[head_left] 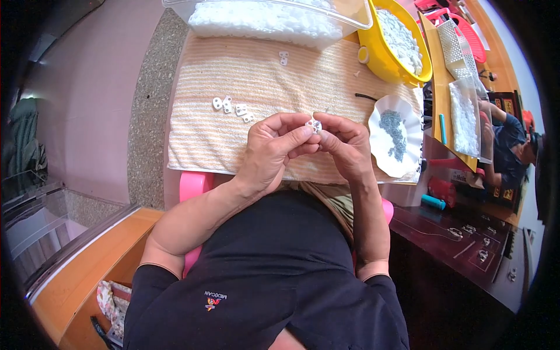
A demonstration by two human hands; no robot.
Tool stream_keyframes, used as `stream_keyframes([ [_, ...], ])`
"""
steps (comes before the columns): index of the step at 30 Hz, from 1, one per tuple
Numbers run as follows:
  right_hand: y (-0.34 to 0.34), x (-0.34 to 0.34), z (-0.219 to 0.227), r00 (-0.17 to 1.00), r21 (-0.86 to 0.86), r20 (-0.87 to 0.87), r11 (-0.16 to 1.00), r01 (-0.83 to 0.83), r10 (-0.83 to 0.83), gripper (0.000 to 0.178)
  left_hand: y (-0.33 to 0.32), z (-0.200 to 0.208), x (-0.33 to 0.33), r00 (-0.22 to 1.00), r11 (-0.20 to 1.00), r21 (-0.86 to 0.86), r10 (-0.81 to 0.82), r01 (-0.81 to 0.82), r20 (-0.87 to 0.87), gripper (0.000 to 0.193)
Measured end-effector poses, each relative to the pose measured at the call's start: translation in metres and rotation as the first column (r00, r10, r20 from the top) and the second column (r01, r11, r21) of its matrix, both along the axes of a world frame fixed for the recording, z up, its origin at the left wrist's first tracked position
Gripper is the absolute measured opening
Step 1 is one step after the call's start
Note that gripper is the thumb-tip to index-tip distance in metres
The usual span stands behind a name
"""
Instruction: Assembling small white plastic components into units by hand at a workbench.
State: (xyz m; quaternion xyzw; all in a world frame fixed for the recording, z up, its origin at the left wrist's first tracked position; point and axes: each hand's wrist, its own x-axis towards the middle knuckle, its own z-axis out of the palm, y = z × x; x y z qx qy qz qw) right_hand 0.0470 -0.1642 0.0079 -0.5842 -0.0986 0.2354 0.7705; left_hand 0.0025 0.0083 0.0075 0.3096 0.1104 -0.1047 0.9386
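Left hand (pixel 269 146) and right hand (pixel 345 143) pinch a white piece (pixel 315 126) (quite tiny), which uneven pressure could pop loose.

- Left hand (pixel 267 149) and right hand (pixel 349 150): fingertip grip of both on a small white piece (pixel 315 126), above a striped towel (pixel 195 137).
- Left of the hands: cluster of white parts with holes (pixel 227 105).
- Far side: clear bin (pixel 355 18), filled with white contents; beside it, yellow basin (pixel 373 51), likewise filled.
- Right: fluted white dish (pixel 380 146), bearing tiny dark pieces (pixel 393 131); near its rim, a short black rod (pixel 366 96).
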Motion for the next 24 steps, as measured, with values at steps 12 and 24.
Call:
stream_keyframes([
  [12,-0.006,0.0038,-0.0044,0.998,-0.098,-0.039,0.994,0.047,-0.051,0.033,-0.0019,-0.0026,0.0012,0.999,0.999,0.03,0.013,-0.012,-0.047,0.016],
  [24,-0.0062,0.003,-0.0017,0.997,-0.108,-0.054,0.993,0.046,-0.052,0.032,-0.0026,-0.0032,0.0016,0.998,0.996,0.086,0.007,-0.001,-0.069,0.018],
])
